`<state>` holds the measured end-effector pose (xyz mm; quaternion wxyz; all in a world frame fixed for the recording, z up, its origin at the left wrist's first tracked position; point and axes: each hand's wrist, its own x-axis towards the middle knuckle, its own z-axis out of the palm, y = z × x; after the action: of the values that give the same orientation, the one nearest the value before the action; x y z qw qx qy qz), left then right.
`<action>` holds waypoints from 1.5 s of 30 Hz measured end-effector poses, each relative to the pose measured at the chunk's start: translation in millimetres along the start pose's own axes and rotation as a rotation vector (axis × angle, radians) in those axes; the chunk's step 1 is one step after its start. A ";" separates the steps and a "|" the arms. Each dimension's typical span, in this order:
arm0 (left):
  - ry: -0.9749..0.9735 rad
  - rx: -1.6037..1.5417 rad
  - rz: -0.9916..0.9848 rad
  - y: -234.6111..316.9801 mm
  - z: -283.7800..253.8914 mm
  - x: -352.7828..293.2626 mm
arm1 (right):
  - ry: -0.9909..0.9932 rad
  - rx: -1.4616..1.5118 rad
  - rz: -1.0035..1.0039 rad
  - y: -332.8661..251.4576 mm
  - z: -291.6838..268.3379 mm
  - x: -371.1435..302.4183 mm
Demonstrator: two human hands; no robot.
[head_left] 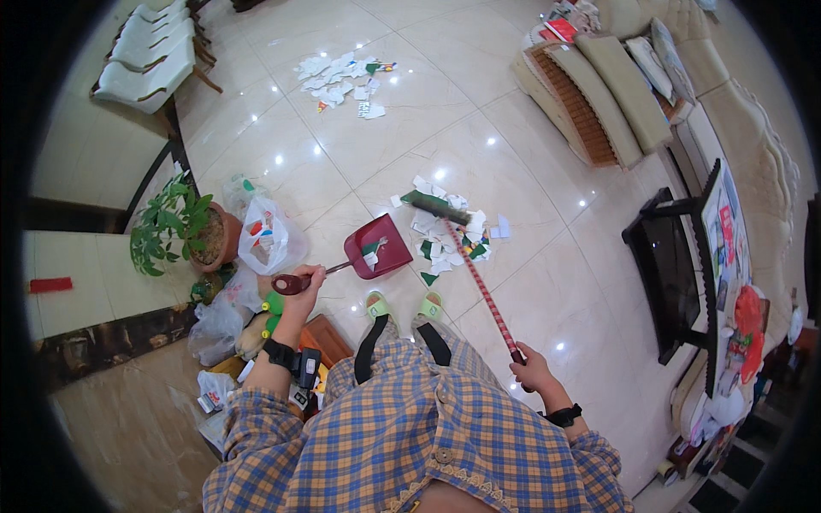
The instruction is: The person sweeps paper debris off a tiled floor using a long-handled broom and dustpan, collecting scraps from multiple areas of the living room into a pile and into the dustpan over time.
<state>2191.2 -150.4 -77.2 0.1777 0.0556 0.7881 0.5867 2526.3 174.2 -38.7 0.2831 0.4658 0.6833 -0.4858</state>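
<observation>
My left hand grips the dark red handle of a red dustpan, which rests tilted on the tiled floor with a few paper scraps in it. My right hand holds the red-and-white patterned stick of a broom. The broom's dark green head lies at the far side of a pile of torn white, green and coloured paper scraps, just right of the dustpan. My feet in green slippers stand just behind the pan.
A second heap of paper scraps lies farther off on the floor. A potted plant and several plastic bags stand at my left. A sofa and a dark low table lie on the right, white chairs at the far left.
</observation>
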 end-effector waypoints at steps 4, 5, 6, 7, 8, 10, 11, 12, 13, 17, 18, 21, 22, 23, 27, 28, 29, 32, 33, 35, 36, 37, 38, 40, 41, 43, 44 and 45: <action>-0.141 0.011 -0.002 1.3 20.4 9.4 | 0.103 0.445 0.097 26.1 -2.9 15.0; -0.155 0.015 -0.005 -0.5 23.6 11.4 | 0.124 0.514 0.116 28.9 -6.9 19.3; -0.168 0.020 -0.009 -2.4 25.6 12.6 | 0.143 0.532 0.123 30.5 -12.1 25.3; -0.179 0.023 -0.012 -6.0 25.6 13.8 | 0.160 0.550 0.131 30.6 -17.6 32.1; -0.164 0.060 -0.039 -8.1 23.5 15.5 | 0.179 0.557 0.139 35.7 -23.0 42.3; -0.138 0.082 -0.086 -8.6 21.7 16.2 | 0.214 0.591 0.183 39.9 -33.7 59.5; -0.145 0.089 -0.089 -3.2 21.7 15.0 | 0.217 0.585 0.207 43.4 -38.8 69.4; -0.128 0.033 -0.106 3.3 20.9 13.4 | 0.190 0.611 0.219 47.4 -44.1 78.4; -0.110 -0.027 -0.124 9.4 20.3 12.0 | 0.166 0.635 0.232 50.3 -48.7 84.8; -0.082 -0.059 -0.091 21.1 21.1 9.5 | 0.159 0.574 0.333 48.1 -48.5 95.5; -0.076 -0.051 -0.095 20.4 17.4 8.1 | 0.185 0.481 0.346 45.0 -45.2 92.3; -0.155 0.037 -0.044 22.2 21.4 8.5 | 0.203 0.176 0.332 65.5 -41.5 102.9; -0.176 0.035 -0.038 24.0 30.4 10.5 | 0.261 -0.009 0.250 92.4 -34.0 114.7; -0.176 0.038 -0.037 21.7 31.5 10.2 | 0.248 0.020 0.276 67.4 -30.4 99.6; -0.240 0.060 -0.061 4.1 24.2 13.5 | 0.142 -0.080 0.142 73.9 -0.1 95.6; -0.227 0.048 -0.065 1.3 24.6 12.3 | 0.110 -0.077 0.124 66.5 5.8 86.0; -0.216 0.035 -0.068 2.1 26.5 11.1 | 0.079 -0.073 0.107 58.5 11.3 76.2; -0.152 -0.079 -0.062 17.0 40.4 6.0 | 0.027 0.035 0.104 34.6 26.4 47.1; -0.145 -0.083 -0.061 17.0 42.6 6.2 | -0.031 0.038 0.077 41.0 31.9 47.9; -0.134 -0.074 -0.051 12.2 44.8 7.9 | -0.103 0.167 0.118 21.7 36.3 30.6; -0.125 -0.084 -0.049 11.2 47.0 9.2 | -0.141 0.184 0.147 18.5 37.2 25.0; -0.110 -0.085 -0.050 9.2 47.0 9.9 | -0.148 0.173 0.141 12.9 37.9 18.3; -0.109 -0.091 -0.039 6.9 46.9 10.6 | -0.174 0.209 0.147 6.5 37.7 10.7; -0.094 -0.104 -0.025 4.2 47.0 11.2 | -0.225 0.222 0.173 2.6 38.5 2.3; -0.082 -0.108 -0.027 3.6 48.1 10.9 | -0.228 0.210 0.170 0.2 37.2 -2.6; -0.096 -0.169 -0.008 0.4 49.3 10.6 | -0.249 0.254 0.215 -6.3 32.8 -15.6; -0.068 -0.135 0.022 -3.4 50.3 10.9 | -0.252 0.261 0.218 -6.1 31.7 -17.6; -0.058 -0.141 0.022 -6.4 48.3 10.2 | -0.251 0.249 0.214 -7.1 30.7 -19.9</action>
<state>2199.2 -105.6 -97.4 0.1972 0.0685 0.7387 0.6409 2525.9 137.8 -30.4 0.3563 0.5029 0.5237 -0.5880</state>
